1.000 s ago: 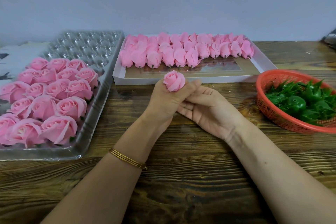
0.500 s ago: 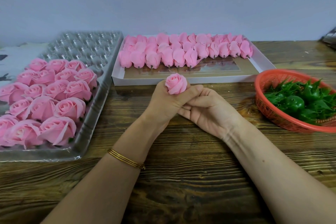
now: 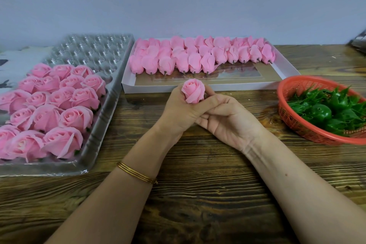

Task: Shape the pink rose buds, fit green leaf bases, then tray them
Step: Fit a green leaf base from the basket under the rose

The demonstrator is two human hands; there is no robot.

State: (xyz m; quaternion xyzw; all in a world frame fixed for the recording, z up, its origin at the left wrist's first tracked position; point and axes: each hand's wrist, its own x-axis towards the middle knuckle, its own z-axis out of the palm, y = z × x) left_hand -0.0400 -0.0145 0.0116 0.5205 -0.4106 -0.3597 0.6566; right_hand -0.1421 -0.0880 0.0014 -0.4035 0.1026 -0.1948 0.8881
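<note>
The left hand (image 3: 178,111) is closed in a loose fist around a pink rose bud (image 3: 193,91), fingers wrapped about its lower half so the bloom stands upright out of the top of the fist. The right hand (image 3: 227,121) is pressed against it from the right, palm turned up, its fingers curled in under the left fingers. Whether they grip the bud's base or only touch the other hand, I cannot tell, as that part is hidden. A thin gold bangle (image 3: 136,173) sits on the left wrist. Both forearms lie over a dark wooden table (image 3: 198,194).

Just beyond the hands is a shallow white box (image 3: 198,88), with rows of closed pink buds (image 3: 198,55) lying on their sides along its far half, short stems pointing toward the hands. Off to the left of the left hand is a clear plastic tray (image 3: 103,125). Its near part is packed with opened pink roses (image 3: 59,105), and its far cups are unfilled. To the right of the right hand stands a red mesh basket (image 3: 287,117) holding a heap of green leaf bases (image 3: 326,113).
</note>
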